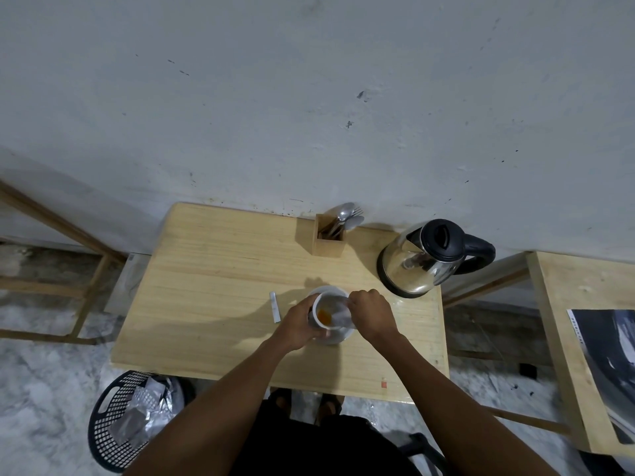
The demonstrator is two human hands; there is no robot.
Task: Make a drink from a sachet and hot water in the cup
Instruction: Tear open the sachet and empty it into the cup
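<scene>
A white cup (321,321) stands on a white saucer (340,336) near the middle of the wooden table (213,269). Orange powder (324,316) lies inside the cup. My left hand (297,322) wraps around the cup's left side. My right hand (371,312) pinches a silvery sachet (338,309) tipped over the cup's mouth. A torn-off white strip (275,307) lies on the table just left of my left hand. A steel kettle (422,259) with a black lid and handle stands at the back right, lid closed.
A wooden holder (328,240) with spoons and a fork stands at the back by the wall. A black mesh bin (134,417) with foil wrappers sits on the floor at front left. A second wooden table (584,338) stands to the right.
</scene>
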